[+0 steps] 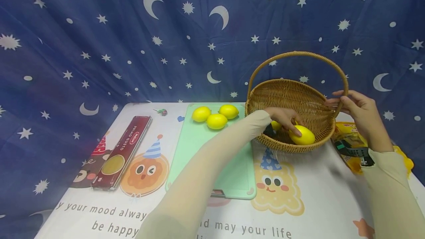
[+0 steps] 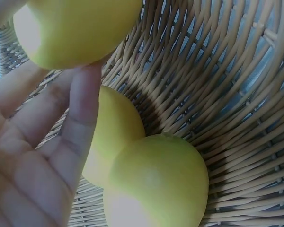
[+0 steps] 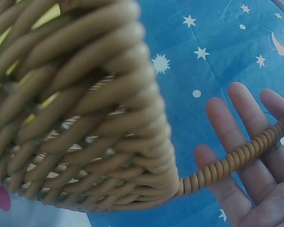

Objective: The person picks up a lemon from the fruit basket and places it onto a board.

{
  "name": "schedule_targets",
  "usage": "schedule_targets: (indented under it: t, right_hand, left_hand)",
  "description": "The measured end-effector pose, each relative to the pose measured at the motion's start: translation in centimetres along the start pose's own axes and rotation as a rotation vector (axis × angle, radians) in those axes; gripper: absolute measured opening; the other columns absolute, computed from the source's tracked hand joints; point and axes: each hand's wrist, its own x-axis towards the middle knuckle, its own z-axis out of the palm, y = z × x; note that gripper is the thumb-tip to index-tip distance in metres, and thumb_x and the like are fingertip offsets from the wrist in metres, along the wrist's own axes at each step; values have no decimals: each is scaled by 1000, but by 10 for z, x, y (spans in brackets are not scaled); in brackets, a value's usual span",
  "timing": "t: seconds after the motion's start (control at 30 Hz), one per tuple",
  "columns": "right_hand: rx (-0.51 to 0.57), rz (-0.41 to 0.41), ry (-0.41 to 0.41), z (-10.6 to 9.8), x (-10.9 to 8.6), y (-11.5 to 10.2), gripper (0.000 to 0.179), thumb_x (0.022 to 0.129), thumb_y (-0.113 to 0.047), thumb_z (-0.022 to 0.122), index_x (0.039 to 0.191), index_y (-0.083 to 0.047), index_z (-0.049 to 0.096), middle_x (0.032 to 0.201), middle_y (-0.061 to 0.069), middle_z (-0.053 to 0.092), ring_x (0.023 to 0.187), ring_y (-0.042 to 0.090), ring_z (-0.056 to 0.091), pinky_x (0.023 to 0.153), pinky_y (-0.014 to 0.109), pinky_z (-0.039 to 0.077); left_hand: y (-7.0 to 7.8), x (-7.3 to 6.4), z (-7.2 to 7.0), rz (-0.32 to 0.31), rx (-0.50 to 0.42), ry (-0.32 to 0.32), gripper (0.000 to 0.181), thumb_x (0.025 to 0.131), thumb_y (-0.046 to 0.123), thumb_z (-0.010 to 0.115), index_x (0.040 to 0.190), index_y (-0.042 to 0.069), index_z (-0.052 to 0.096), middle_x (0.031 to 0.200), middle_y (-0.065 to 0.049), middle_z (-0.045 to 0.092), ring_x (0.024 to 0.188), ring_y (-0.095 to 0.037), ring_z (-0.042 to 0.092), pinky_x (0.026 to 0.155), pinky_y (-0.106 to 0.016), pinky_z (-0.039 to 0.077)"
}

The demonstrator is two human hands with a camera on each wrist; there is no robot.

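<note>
My left hand (image 1: 284,118) reaches into a wicker basket (image 1: 292,93) and holds a yellow lemon (image 1: 303,135) between thumb and fingers. In the left wrist view this lemon (image 2: 78,30) is at the top, above two others, a nearer lemon (image 2: 157,177) and one partly behind it (image 2: 114,127), lying against the woven wall. My right hand (image 1: 360,111) is at the right side of the basket's arched handle (image 1: 297,53). Seen from the right wrist, its fingers (image 3: 222,123) pass behind the coil-wrapped handle (image 3: 227,164), with the thumb at the frame's edge.
Three lemons (image 1: 217,121) sit at the far end of a mint-green cutting board (image 1: 206,158). A dark red pasta box (image 1: 123,154) lies to the left, near a small wrapped lollipop (image 1: 162,112). Behind my right wrist is a yellow packet (image 1: 346,130). A starry blue curtain (image 1: 186,47) hangs behind.
</note>
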Motion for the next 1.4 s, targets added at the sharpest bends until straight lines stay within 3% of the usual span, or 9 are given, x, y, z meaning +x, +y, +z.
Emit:
schedule_targets:
  t: [0.13, 0.23, 0.37, 0.53, 0.7, 0.93, 1.13, 1.27, 1.4]
  right_hand:
    - [6, -5, 1, 0, 0, 0, 25, 98, -5, 43, 117, 2, 58, 96, -2, 74, 91, 5, 69, 80, 11, 51]
    - [-1, -4, 2, 0, 0, 0, 25, 98, -5, 44, 117, 2, 58, 96, -2, 74, 91, 5, 69, 80, 11, 51]
    - [-20, 3, 5, 0, -1, 0, 25, 98, -6, 44, 117, 1, 57, 96, -3, 74, 91, 5, 69, 80, 10, 51]
    - [-20, 6, 0, -2, -1, 0, 26, 98, -7, 44, 118, 1, 57, 96, -2, 74, 91, 5, 69, 80, 10, 51]
    - [-4, 5, -6, -2, -2, 1, 25, 98, -7, 44, 118, 2, 57, 97, -2, 74, 92, 6, 69, 80, 11, 51]
    - [-9, -3, -8, -1, -2, 0, 25, 98, -7, 44, 117, 2, 57, 96, -1, 74, 92, 6, 69, 80, 11, 52]
    - [4, 1, -16, -1, -3, 0, 26, 98, -8, 43, 118, 3, 56, 97, -1, 73, 92, 6, 69, 81, 12, 51]
    - [11, -1, -18, -1, -3, -1, 26, 98, -6, 43, 119, 4, 56, 97, -1, 74, 92, 6, 69, 81, 12, 51]
    - [6, -3, -18, -2, -2, -2, 26, 98, -6, 43, 118, 3, 56, 97, -1, 74, 92, 6, 69, 81, 12, 51]
  left_hand:
    - [1, 0, 0, 8, -21, -5, 49, 87, 18, 67, 132, 4, 54, 107, -4, 64, 74, -9, 50, 77, -29, 48]
    - [1, -1, -1, -2, -41, 5, 50, 86, 16, 68, 132, 3, 53, 113, -6, 63, 79, -8, 54, 81, -30, 52]
    - [3, -4, -4, -20, -50, 57, 55, 84, 16, 70, 134, 3, 51, 127, -11, 59, 93, -11, 61, 83, -28, 54]
    - [4, -11, -13, 6, -67, 152, 56, 83, 16, 71, 134, 4, 51, 135, -10, 54, 111, -14, 58, 83, -23, 54]
    - [7, -22, -24, 51, -100, 218, 53, 84, 15, 70, 133, 5, 52, 133, -8, 56, 111, -14, 59, 81, -17, 53]
    - [13, -46, -38, 93, -27, 300, 55, 84, 20, 71, 134, 6, 52, 129, -6, 59, 103, -13, 61, 79, -18, 53]
    - [13, -74, -44, 106, 54, 358, 55, 82, 26, 73, 132, 11, 55, 127, -1, 61, 108, -10, 57, 86, -16, 48]
    - [6, -97, -46, 104, 85, 394, 54, 81, 27, 74, 131, 13, 56, 127, 0, 60, 109, -10, 57, 88, -17, 47]
    - [-6, -123, -48, 103, 47, 421, 54, 81, 27, 74, 130, 12, 57, 125, 0, 61, 104, -11, 58, 87, -19, 49]
